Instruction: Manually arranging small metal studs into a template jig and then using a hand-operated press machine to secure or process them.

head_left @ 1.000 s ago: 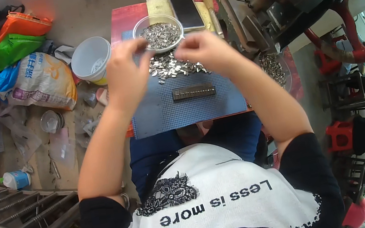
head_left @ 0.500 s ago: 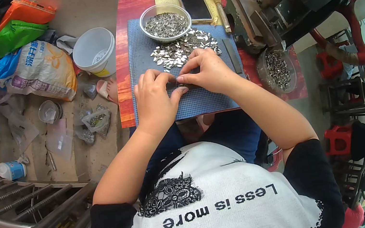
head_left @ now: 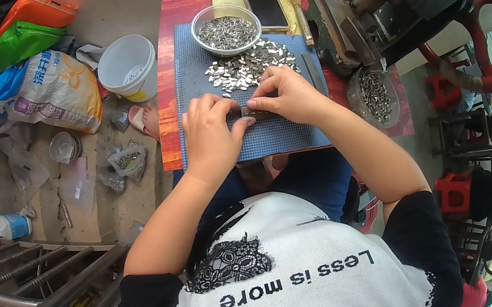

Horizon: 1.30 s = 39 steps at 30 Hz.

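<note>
Over the blue ribbed mat [head_left: 238, 148], my left hand [head_left: 209, 130] grips one end of a small dark metal block [head_left: 247, 112] between thumb and fingers. My right hand [head_left: 291, 98] is closed in a pinch at the block's upper edge, its thumb and fingertips together; whatever they hold is too small or hidden to make out. Part of the block is covered by the right hand. Just beyond my hands lies a spread pile of small silvery metal pieces [head_left: 232, 75]. A clear round bowl [head_left: 197, 42] behind it is filled with small metal pins.
A phone [head_left: 264, 5] on a yellow cloth, a brush [head_left: 299, 16] and a flat dark bar [head_left: 313, 72] lie at the mat's far right. A machine [head_left: 361, 21] with a red handwheel and a tub of metal parts [head_left: 376, 98] stand right. A white bucket [head_left: 125, 63] is left.
The right hand has shifted slightly right, and more of the dark block shows between my hands. The left hand keeps its grip almost unmoved.
</note>
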{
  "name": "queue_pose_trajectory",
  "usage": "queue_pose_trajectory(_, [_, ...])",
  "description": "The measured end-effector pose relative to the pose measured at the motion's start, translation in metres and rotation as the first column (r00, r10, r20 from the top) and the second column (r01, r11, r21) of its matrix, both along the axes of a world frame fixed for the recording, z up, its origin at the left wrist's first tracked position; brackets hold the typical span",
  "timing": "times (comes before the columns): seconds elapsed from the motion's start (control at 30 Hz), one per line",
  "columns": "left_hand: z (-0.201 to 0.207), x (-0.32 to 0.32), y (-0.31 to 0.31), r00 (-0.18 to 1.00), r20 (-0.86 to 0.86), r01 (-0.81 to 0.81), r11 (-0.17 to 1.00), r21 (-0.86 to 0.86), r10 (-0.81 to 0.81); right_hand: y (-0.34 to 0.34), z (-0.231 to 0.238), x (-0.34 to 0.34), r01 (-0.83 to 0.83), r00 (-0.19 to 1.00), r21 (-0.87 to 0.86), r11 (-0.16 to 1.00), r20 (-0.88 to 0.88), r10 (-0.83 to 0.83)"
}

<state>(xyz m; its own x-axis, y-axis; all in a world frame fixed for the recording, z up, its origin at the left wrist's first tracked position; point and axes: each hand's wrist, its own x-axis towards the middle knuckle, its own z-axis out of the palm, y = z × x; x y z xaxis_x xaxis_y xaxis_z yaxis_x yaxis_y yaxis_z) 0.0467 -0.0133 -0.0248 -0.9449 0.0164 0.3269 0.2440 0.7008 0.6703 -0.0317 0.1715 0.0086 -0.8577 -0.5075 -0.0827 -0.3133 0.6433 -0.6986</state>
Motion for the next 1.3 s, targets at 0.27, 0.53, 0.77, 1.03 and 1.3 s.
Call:
queue_pose_trajectory(0.27, [0.000, 0.000, 0.000, 1.000, 0.016, 0.001, 1.000, -0.004, -0.001, -0.003, -0.002, 0.008, 0.014, 0.991, 0.099, 0.995, -0.135, 0.000])
queue_pose_trajectory(0.53, [0.001, 0.000, -0.001, 1.000, 0.015, -0.001, 1.000, -0.021, 0.001, 0.021, 0.000, 0.006, 0.012, 0.994, 0.110, 0.994, -0.107, 0.000])
queue_pose_trajectory(0.77, [0.000, 0.000, -0.001, 1.000, 0.027, 0.004, 1.000, -0.024, -0.003, 0.022, -0.001, 0.004, 0.012, 0.996, 0.091, 0.996, -0.088, -0.004])
queue_pose_trajectory(1.03, [0.001, -0.001, 0.000, 1.000, 0.012, 0.005, 1.000, -0.015, -0.005, 0.026, 0.002, 0.008, 0.023, 0.993, 0.105, 0.994, -0.120, -0.010])
queue_pose_trajectory(1.3, [0.003, 0.000, 0.000, 1.000, 0.009, -0.001, 1.000, -0.017, 0.001, 0.047, 0.002, 0.011, 0.031, 0.992, 0.085, 0.996, -0.124, -0.021])
